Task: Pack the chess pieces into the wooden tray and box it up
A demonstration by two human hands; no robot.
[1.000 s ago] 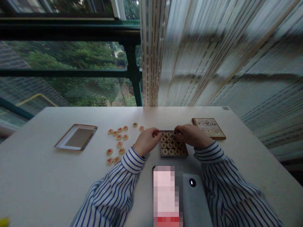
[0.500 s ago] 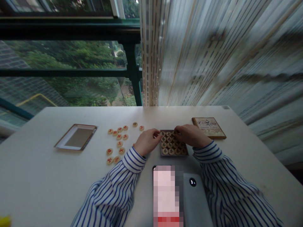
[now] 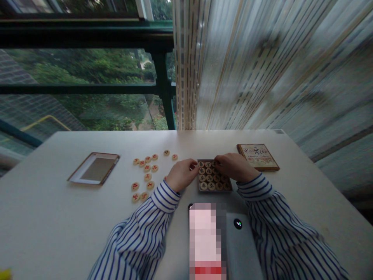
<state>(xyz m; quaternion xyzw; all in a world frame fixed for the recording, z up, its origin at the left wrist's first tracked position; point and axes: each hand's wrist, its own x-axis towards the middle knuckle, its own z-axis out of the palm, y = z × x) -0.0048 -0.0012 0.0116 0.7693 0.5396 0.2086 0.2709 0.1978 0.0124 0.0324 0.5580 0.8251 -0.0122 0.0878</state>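
A small box (image 3: 215, 191) holds rows of round wooden Chinese chess pieces (image 3: 209, 178) with dark characters. At the box's far left corner is my left hand (image 3: 183, 173), its fingers curled and the tips against the rim. My right hand (image 3: 233, 166) reaches over the far right part of the box. Its fingers are closed down at the pieces there and hide some of them; whatever they pinch is hidden. Left of the box lie several loose chess pieces (image 3: 147, 168) with red characters, partly behind my left hand, and one dark-marked piece (image 3: 166, 153).
A shallow open lid or tray (image 3: 97, 170) lies on the left of the white table (image 3: 46, 217). The decorated flat box (image 3: 258, 157) is at the right, behind my right hand. Nearest me are a blurred-out phone (image 3: 204, 237) and a pale device (image 3: 243, 249) with a round dark lens.
Both hands stay almost in place at the box. The view has shifted very slightly, and a green light now shows on the pale device.
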